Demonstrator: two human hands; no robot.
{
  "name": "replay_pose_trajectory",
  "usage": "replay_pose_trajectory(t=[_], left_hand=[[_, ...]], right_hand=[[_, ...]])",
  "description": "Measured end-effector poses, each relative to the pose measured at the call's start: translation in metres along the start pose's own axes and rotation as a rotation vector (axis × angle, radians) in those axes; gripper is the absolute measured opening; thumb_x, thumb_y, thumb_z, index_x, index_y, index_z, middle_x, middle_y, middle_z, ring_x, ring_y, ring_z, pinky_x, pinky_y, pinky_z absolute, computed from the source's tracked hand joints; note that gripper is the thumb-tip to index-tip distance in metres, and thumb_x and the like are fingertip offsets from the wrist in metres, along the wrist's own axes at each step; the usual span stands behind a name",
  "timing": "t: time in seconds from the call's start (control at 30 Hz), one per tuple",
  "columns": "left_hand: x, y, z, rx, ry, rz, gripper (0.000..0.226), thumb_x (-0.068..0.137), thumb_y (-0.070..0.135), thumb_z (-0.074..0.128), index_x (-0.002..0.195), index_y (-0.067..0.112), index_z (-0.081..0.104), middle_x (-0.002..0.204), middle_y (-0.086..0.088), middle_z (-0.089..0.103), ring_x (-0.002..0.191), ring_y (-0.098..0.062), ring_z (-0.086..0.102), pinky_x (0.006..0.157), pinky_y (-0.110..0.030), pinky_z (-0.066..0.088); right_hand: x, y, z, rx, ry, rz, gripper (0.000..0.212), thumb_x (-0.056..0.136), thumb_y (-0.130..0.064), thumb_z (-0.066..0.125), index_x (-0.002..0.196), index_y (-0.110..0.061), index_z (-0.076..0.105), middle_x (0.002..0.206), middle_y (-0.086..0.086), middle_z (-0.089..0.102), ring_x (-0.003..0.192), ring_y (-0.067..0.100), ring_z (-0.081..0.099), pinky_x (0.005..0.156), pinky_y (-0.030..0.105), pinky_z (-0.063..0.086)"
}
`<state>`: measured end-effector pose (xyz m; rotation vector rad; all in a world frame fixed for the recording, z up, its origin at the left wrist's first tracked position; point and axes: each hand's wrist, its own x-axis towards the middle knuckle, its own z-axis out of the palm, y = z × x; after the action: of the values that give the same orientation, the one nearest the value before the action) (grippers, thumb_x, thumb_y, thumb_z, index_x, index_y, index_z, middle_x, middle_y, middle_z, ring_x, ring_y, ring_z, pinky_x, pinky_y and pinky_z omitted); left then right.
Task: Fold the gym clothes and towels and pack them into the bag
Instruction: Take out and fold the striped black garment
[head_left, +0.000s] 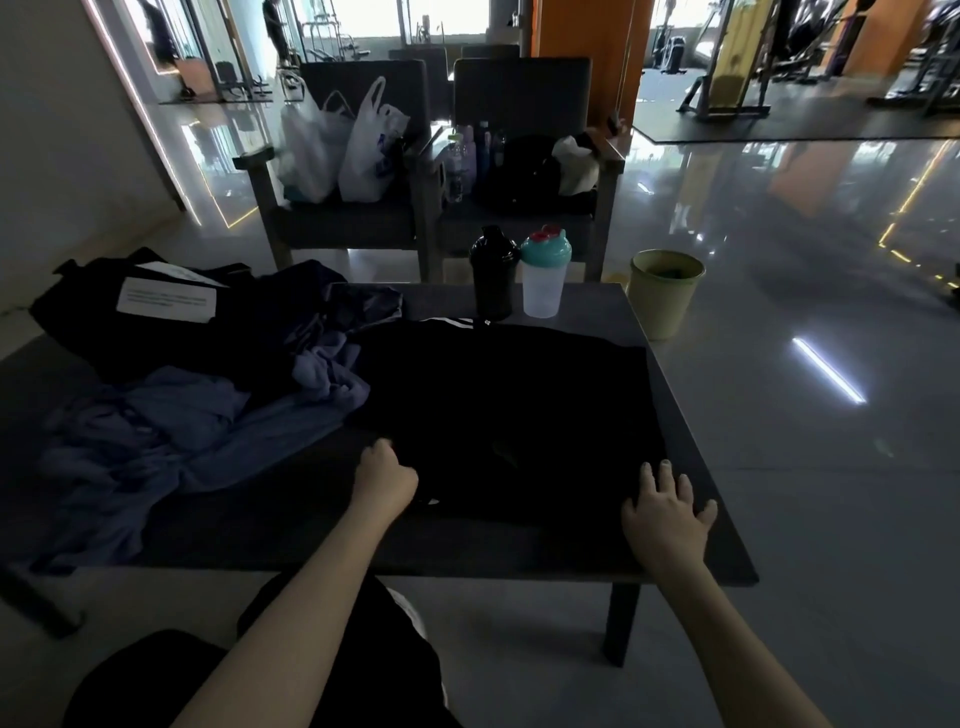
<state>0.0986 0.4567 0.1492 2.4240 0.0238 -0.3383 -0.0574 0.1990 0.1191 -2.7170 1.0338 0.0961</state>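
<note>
A black garment with white stripes at its far edge lies spread flat on the dark low table. My left hand is curled into a fist at the garment's near left edge and seems to pinch the fabric. My right hand rests flat with fingers spread at the garment's near right corner. A heap of blue-purple clothes lies on the left of the table. Behind the heap sits a black bag with a white label.
A black shaker bottle and a clear one with a teal lid stand at the table's far edge. A green bin stands on the floor to the right. Two chairs behind hold plastic bags, bottles and a dark backpack.
</note>
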Motion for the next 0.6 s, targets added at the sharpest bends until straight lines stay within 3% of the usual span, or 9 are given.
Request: replay_pose_trajectory(t=[0.07,0.13,0.2,0.27,0.37,0.47,0.53,0.6], left_hand=[[-0.005,-0.002,0.007,0.07,-0.009,-0.078,0.044,0.091,0.024,0.048,0.131,0.006,0.045,0.129,-0.014,0.05,0.116,-0.033,0.049,0.096,-0.041,0.042],[-0.006,0.003,0.006,0.144,-0.008,-0.137,0.044,0.094,0.036,0.04,0.126,0.009,0.052,0.125,-0.012,0.054,0.114,-0.032,0.05,0.097,-0.041,0.039],[-0.003,0.006,0.005,0.091,-0.021,-0.084,0.038,0.095,0.03,0.039,0.122,0.01,0.057,0.117,-0.012,0.058,0.104,-0.03,0.053,0.095,-0.04,0.042],[0.0,0.009,0.001,-0.112,-0.012,-0.017,0.032,0.097,0.021,0.043,0.123,0.008,0.057,0.117,-0.013,0.06,0.096,-0.024,0.054,0.087,-0.034,0.044],[0.0,0.019,-0.014,-0.513,0.045,-0.004,0.038,0.1,0.031,0.044,0.125,0.005,0.054,0.12,-0.009,0.059,0.101,-0.022,0.055,0.089,-0.034,0.045],[-0.003,0.039,-0.043,-0.478,0.077,0.144,0.029,0.099,0.036,0.046,0.105,0.012,0.061,0.093,-0.002,0.06,0.086,-0.017,0.055,0.077,-0.03,0.045],[-0.003,0.051,-0.068,-0.414,0.08,0.255,0.028,0.096,0.038,0.05,0.081,0.017,0.058,0.077,0.0,0.056,0.073,-0.016,0.054,0.067,-0.029,0.043],[-0.001,0.06,-0.094,-0.412,0.144,0.344,0.032,0.093,0.039,0.055,0.072,0.015,0.059,0.072,-0.003,0.059,0.069,-0.017,0.057,0.064,-0.029,0.044]], right_hand=[[-0.002,-0.004,-0.001,-0.012,0.036,-0.055,0.061,0.098,-0.035,0.035,0.152,-0.02,0.011,0.16,0.006,0.003,0.147,0.027,-0.003,0.114,0.057,0.005],[-0.007,-0.011,0.001,0.025,0.097,-0.239,0.062,0.096,-0.041,0.042,0.151,-0.025,0.017,0.16,0.003,0.006,0.147,0.024,0.003,0.114,0.056,0.005],[-0.013,-0.023,0.005,0.02,0.045,-0.419,0.069,0.092,-0.058,0.039,0.15,-0.03,0.016,0.16,-0.001,0.008,0.147,0.022,0.007,0.115,0.053,0.004],[-0.016,-0.035,0.014,-0.064,-0.053,-0.465,0.078,0.087,-0.069,0.036,0.151,-0.031,0.014,0.159,0.0,0.01,0.146,0.024,0.006,0.114,0.053,0.003],[-0.013,-0.04,0.019,-0.023,-0.007,-0.421,0.061,0.094,-0.054,0.04,0.148,-0.029,0.027,0.157,0.0,0.021,0.145,0.025,0.012,0.114,0.055,0.009],[-0.008,-0.038,0.012,0.065,0.008,-0.398,0.045,0.098,-0.033,0.042,0.143,-0.029,0.037,0.154,-0.004,0.03,0.145,0.023,0.016,0.115,0.053,0.011],[-0.005,-0.037,0.006,0.151,-0.025,-0.378,0.041,0.099,-0.028,0.041,0.14,-0.029,0.043,0.152,-0.005,0.033,0.145,0.021,0.016,0.116,0.051,0.01],[-0.002,-0.034,0.001,0.208,-0.064,-0.35,0.039,0.1,-0.028,0.038,0.138,-0.029,0.046,0.152,-0.005,0.033,0.145,0.019,0.016,0.117,0.05,0.008]])
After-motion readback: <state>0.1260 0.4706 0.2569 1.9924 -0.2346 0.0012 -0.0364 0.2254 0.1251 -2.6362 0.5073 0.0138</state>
